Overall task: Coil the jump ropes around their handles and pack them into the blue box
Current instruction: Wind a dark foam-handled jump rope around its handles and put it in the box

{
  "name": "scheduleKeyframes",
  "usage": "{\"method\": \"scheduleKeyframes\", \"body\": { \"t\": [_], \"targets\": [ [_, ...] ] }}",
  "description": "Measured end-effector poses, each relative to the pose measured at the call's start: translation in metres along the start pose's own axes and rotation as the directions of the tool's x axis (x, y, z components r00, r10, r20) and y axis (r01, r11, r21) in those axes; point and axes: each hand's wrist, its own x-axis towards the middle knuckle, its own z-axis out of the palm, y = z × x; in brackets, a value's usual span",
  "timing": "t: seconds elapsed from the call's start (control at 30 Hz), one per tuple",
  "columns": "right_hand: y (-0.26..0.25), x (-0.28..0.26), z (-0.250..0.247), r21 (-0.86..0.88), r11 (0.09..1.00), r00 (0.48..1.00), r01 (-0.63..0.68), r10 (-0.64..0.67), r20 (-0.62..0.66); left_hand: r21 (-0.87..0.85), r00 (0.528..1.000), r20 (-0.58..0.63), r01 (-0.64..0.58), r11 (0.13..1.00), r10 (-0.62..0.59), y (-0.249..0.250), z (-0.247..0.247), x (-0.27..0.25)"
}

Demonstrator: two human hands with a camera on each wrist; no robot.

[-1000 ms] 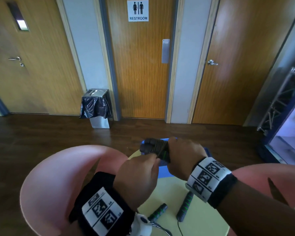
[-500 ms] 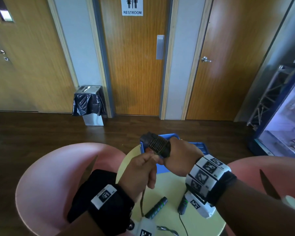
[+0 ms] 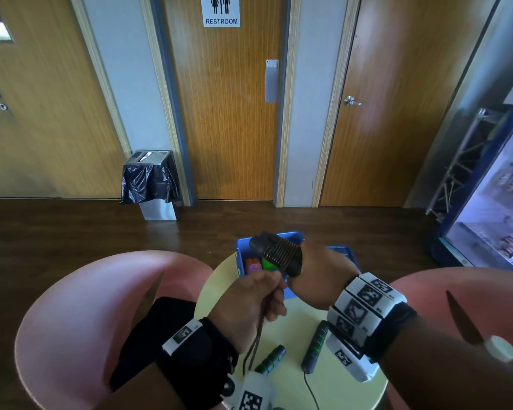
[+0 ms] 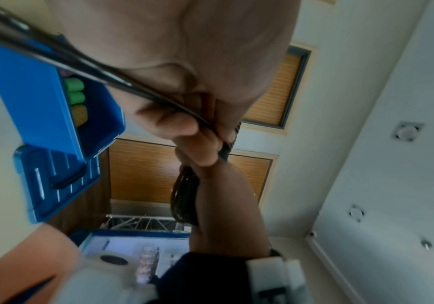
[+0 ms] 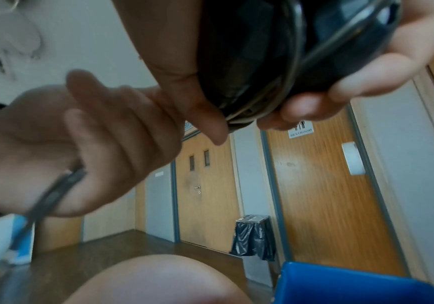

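Right hand [image 3: 317,276] clamps coiled handles [image 3: 282,254] above blue box [image 3: 296,236], steadying bundle for winding. Left hand [image 3: 249,303] pinches slack rope [image 3: 256,335], keeping tension. Second rope's green-striped handles [image 3: 314,346] lie loose on near worktop [image 3: 290,324], likely next. Box already holds colourful handles.

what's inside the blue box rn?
In the blue box: a pink piece and green pieces, plus a yellow one in the left wrist view. The right hand and wrapped handles cover the rest.
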Motion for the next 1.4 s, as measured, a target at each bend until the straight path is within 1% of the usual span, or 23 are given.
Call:
{"method": "scheduleKeyframes", "body": {
  "t": [0.1,0.2,0.3,0.37,0.43,0.5,0.53,0.6,0.67,0.73,0.8,0.83,0.9,0.93,0.97,1.03,1.1,1.13,1.2,1.27,1.3,1.33,1.4],
  "targets": [
    [0.016,-0.001,0.001,0.17,0.985,0.997,-0.013,0.0,0.078,0.146,0.987,-0.051,-0.143,0.979,0.152,-0.009,0.011,0.006],
    [0.031,-0.005,-0.005,0.344,0.938,0.988,-0.043,-0.013,0.157,0.285,0.97,-0.058,-0.212,0.935,0.237,-0.016,0.023,0.013],
    [0.054,-0.01,-0.01,0.49,0.858,0.962,-0.153,0.016,0.272,0.362,0.958,-0.059,-0.242,0.9,0.281,-0.024,0.042,0.022],
    [0.071,-0.014,-0.014,0.628,0.748,0.945,-0.215,-0.004,0.328,0.362,0.959,-0.08,-0.228,0.904,0.273,-0.03,0.058,0.03],
    [0.09,-0.019,-0.02,0.764,0.581,0.927,-0.281,-0.043,0.373,0.349,0.959,-0.108,-0.21,0.913,0.261,-0.035,0.077,0.039],
    [0.108,-0.025,-0.026,0.829,0.442,0.893,-0.342,-0.122,0.434,0.302,0.967,-0.125,-0.176,0.937,0.222,-0.04,0.092,0.049],
    [0.117,-0.027,-0.029,0.839,0.4,0.871,-0.367,-0.168,0.462,0.26,0.972,-0.115,-0.171,0.951,0.206,-0.042,0.1,0.052],
    [0.135,-0.029,-0.034,0.843,0.349,0.823,-0.41,-0.257,0.506,0.206,0.982,-0.037,-0.172,0.963,0.183,-0.046,0.114,0.059],
    [0.152,-0.03,-0.037,0.839,0.309,0.782,-0.448,-0.319,0.535,0.221,0.985,-0.005,-0.168,0.961,0.174,-0.046,0.132,0.062],
    [0.167,-0.03,-0.039,0.829,0.242,0.746,-0.504,-0.361,0.559,0.178,0.979,-0.037,-0.192,0.965,0.201,-0.044,0.148,0.066],
    [0.182,-0.029,-0.038,0.807,0.184,0.716,-0.561,-0.382,0.584,0.21,0.959,-0.077,-0.25,0.945,0.271,-0.044,0.16,0.074],
    [0.187,-0.029,-0.038,0.793,0.192,0.697,-0.578,-0.389,0.602,0.243,0.947,-0.076,-0.287,0.927,0.313,-0.047,0.163,0.079],
    [0.196,-0.029,-0.038,0.777,0.244,0.669,-0.58,-0.402,0.626,0.295,0.937,-0.075,-0.307,0.905,0.342,-0.05,0.17,0.085],
    [0.2,-0.029,-0.039,0.782,0.246,0.668,-0.573,-0.413,0.619,0.32,0.934,-0.071,-0.31,0.895,0.349,-0.05,0.174,0.087],
    [0.204,-0.03,-0.04,0.793,0.225,0.669,-0.567,-0.436,0.602,0.333,0.934,-0.049,-0.32,0.887,0.355,-0.05,0.176,0.088],
    [0.214,-0.031,-0.044,0.805,0.147,0.654,-0.575,-0.509,0.559,0.349,0.929,0.007,-0.349,0.87,0.37,-0.052,0.178,0.089],
    [0.223,-0.031,-0.051,0.805,0.07,0.625,-0.589,-0.591,0.509,0.379,0.925,0.071,-0.371,0.848,0.373,-0.055,0.17,0.092],
    [0.228,-0.032,-0.055,0.803,0.041,0.609,-0.595,-0.629,0.483,0.405,0.922,0.084,-0.377,0.833,0.377,-0.056,0.164,0.093],
    [0.234,-0.032,-0.063,0.806,0.026,0.575,-0.592,-0.687,0.445,0.467,0.923,0.111,-0.376,0.8,0.369,-0.058,0.155,0.095],
    [0.236,-0.032,-0.069,0.813,0.045,0.552,-0.58,-0.713,0.433,0.477,0.911,0.148,-0.406,0.779,0.385,-0.059,0.151,0.096],
    [0.236,-0.033,-0.07,0.815,0.049,0.549,-0.577,-0.717,0.431,0.471,0.905,0.168,-0.422,0.775,0.391,-0.059,0.152,0.095],
    [0.236,-0.034,-0.071,0.817,0.05,0.537,-0.574,-0.73,0.422,0.454,0.902,0.173,-0.429,0.781,0.395,-0.06,0.152,0.097],
    [0.236,-0.035,-0.072,0.821,0.043,0.535,-0.569,-0.738,0.41,0.402,0.902,0.176,-0.431,0.808,0.394,-0.066,0.152,0.103]
  ]
}}
